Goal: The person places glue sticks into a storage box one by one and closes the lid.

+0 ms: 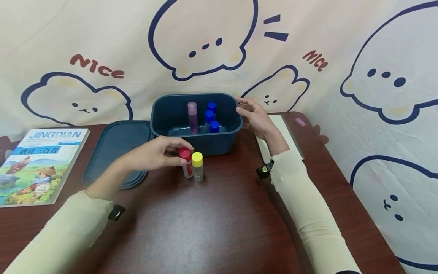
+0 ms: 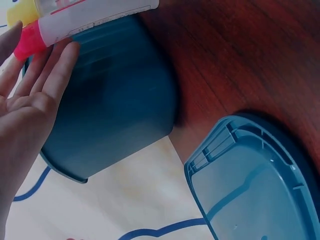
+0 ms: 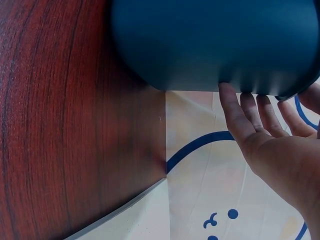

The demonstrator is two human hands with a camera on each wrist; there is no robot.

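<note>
My left hand pinches the red cap of a white tube between thumb and fingers. A clear bottle with a yellow cap stands right beside that tube, in front of the dark blue box. Inside the box are a purple tube and several blue-capped bottles. At the box's right end, my right hand touches the rim. Its fingertips rest against the outer wall in the right wrist view.
The box's lid lies on the brown table to the left. Further left is a picture book. A pale flat item lies beneath the right wrist, and a small pink piece at the right back. Cartoon-printed cloth hangs behind.
</note>
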